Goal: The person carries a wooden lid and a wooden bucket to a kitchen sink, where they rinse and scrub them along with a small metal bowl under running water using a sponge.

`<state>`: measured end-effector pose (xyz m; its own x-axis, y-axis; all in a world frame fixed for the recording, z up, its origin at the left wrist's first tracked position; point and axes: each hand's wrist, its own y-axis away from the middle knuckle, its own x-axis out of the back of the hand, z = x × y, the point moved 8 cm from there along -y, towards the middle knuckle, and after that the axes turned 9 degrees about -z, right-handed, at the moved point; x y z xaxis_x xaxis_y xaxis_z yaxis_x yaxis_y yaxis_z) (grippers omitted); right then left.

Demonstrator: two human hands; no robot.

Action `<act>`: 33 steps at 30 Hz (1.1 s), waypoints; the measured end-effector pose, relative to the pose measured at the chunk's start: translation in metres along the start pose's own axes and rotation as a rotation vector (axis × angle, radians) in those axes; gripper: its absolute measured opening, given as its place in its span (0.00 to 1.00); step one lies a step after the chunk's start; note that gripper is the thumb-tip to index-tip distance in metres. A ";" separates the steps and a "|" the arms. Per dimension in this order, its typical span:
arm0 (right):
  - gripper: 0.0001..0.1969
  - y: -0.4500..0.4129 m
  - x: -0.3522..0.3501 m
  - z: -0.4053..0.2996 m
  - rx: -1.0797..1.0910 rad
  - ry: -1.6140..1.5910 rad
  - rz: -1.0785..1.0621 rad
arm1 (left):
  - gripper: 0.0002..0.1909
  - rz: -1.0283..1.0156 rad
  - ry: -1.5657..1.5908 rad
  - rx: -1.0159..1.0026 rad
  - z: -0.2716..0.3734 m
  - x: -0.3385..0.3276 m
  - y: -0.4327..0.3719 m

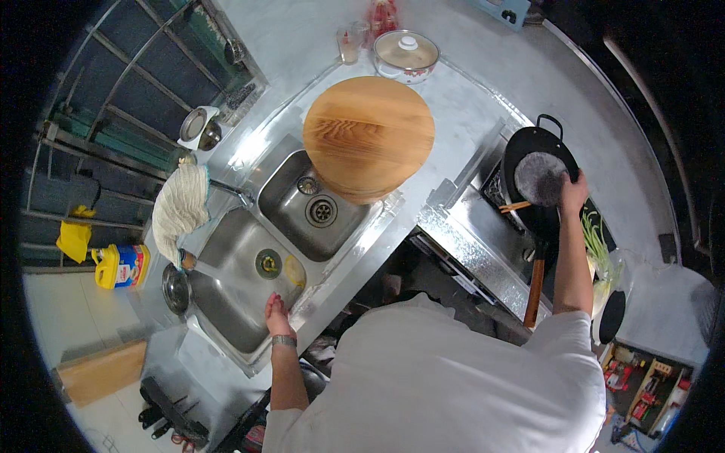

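Note:
My left hand (276, 315) hovers over the near side of the steel double sink (224, 323). It appears empty, fingers loosely curled and slightly apart. What looks like a pale water stream (212, 272) leaves a tan spout (187, 260) at the end of a cloth cover (180, 209). At the stove, my right hand (574, 192) is at the right side of a black wok (518, 144). A greyish round patch (538, 175) fills the wok's middle; whether liquid or a dish cannot be told. Wooden chopsticks (514, 207) end beside it. The fingertips' hold is unclear.
A round wooden board (368, 130) overhangs the right basin. Behind it stand a lidded pot (406, 56) and glasses (348, 46). The wok's wooden handle (533, 294) points toward me. Spring onions (595, 238) lie right of the stove. A yellow jug (122, 266) stands at left.

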<state>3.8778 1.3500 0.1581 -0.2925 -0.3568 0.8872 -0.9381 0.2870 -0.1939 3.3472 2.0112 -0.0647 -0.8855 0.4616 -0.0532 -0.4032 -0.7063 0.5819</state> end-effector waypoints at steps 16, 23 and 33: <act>0.21 0.128 -0.120 -0.283 -0.006 -0.790 -1.072 | 0.16 -0.136 -0.015 -0.118 0.029 -0.033 0.012; 0.13 0.150 -0.072 -0.324 0.013 -1.103 -0.876 | 0.19 -0.191 0.130 -0.083 0.024 -0.008 0.007; 0.11 0.347 -0.056 -0.379 0.230 -0.816 -1.050 | 0.27 -0.492 0.411 0.026 0.080 -0.011 0.020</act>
<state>3.6386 1.8064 0.2002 0.6262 -0.7601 0.1737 -0.7713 -0.5712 0.2808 3.3667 2.0346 0.0123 -0.6169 0.4815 -0.6225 -0.7836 -0.4488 0.4295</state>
